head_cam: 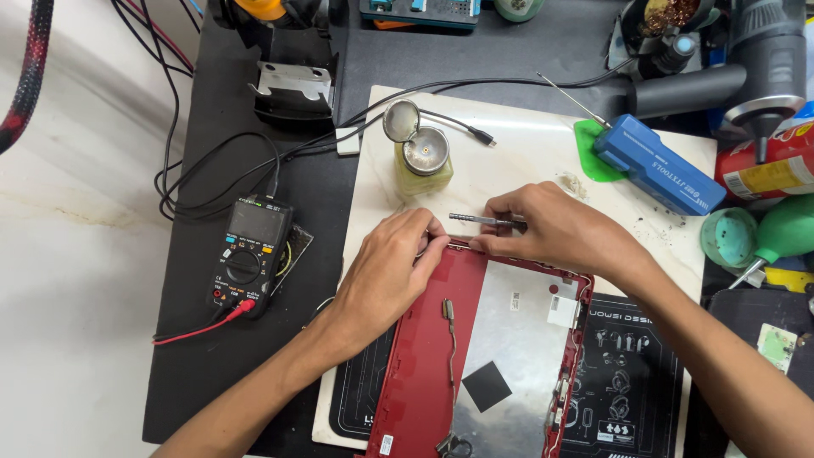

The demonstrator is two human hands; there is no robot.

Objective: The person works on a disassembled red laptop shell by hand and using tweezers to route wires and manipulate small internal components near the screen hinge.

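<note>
Now both hands pinch the red laptop lid's top edge — left hand curled shut on it, right hand likewise (metal tool under its fingertips).

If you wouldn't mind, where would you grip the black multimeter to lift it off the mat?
Probably across the two long sides of the multimeter, near its middle, coming straight down from above. It lies flat and face up, its sides look bare, and the cables leave from the top and bottom ends, so those are best avoided.
</note>
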